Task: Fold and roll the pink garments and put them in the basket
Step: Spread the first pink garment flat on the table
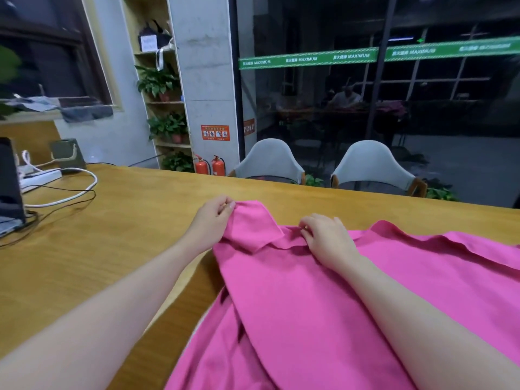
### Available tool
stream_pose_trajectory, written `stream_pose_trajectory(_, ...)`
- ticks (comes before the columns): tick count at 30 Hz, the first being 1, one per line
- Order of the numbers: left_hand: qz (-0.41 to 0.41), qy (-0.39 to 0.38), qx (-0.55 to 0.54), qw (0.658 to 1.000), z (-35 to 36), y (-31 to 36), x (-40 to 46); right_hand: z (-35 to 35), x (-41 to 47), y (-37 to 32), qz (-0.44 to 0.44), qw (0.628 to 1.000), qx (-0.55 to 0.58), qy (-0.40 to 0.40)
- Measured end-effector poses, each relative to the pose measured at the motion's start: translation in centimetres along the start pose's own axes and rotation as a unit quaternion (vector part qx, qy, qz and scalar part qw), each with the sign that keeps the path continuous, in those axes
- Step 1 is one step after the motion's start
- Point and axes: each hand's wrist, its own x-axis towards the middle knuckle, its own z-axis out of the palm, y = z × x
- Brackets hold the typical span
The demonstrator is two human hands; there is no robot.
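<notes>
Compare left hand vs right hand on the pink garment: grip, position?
The left hand pinches the far corner of the pink garment at its left edge, over the wooden table; the right hand sits further in, fingers curled on a fold near the cloth's middle. The left hand's forearm lies over bare table; the right hand's forearm lies over the cloth. Both hold the same garment.

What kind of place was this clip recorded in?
Probably an office or shared workspace, at night: a long wooden table, two grey chairs, fire extinguishers under a safety notice, and glass walls with a green branded strip.
</notes>
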Motion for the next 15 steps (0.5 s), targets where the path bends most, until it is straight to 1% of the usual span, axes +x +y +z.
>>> stream_pose_trajectory(5,-0.006,-0.015,0.043,0.999,2.2,-2.0,3.6,0.8,2.1,1.8,0.024,0.999,0.010,0.028)
stream_pose_trajectory(7,-0.016,-0.022,0.080,0.996,3.0,-3.4,4.8,1.6,2.5,2.7,0.024,0.999,0.021,0.039)
stream_pose_trajectory(9,-0.025,-0.033,0.142,0.989,3.9,-4.6,5.2,2.2,2.5,3.4,0.022,0.997,0.050,0.052)
stream_pose_trajectory(12,-0.006,0.002,0.229,0.973,5.0,-5.3,5.0,2.5,2.6,3.6,0.004,0.997,0.049,0.062)
stream_pose_trajectory(14,0.000,0.031,0.234,0.972,5.0,-5.2,4.9,2.2,2.3,3.5,-0.026,0.994,0.070,0.078)
stream_pose_trajectory(15,-0.011,0.040,0.216,0.975,4.6,-5.0,4.9,1.8,2.0,3.3,-0.043,0.992,0.093,0.070)
